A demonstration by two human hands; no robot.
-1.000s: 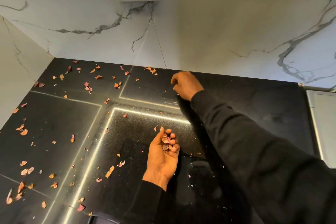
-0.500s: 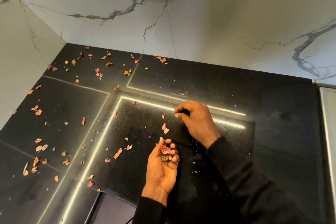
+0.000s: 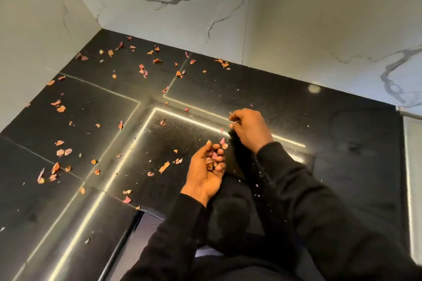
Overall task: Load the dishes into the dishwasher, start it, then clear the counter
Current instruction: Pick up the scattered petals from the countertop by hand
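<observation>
Clearing the counter. L hand [image 3: 205, 166] lies palm-up on the black counter [image 3: 342, 143], fingers cupped round a pile of peel flakes [image 3: 211, 158]. R hand [image 3: 249, 128] is just beyond, fingertips pinched narrow, seemingly on one bit. Loose flakes [image 3: 60, 151] litter the left side & back corner. Hold the cup level, drop each pinch over the palm.

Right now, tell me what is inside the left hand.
Pink and orange scraps lie in the cupped left hand; its curled fingers hide some of them.
</observation>
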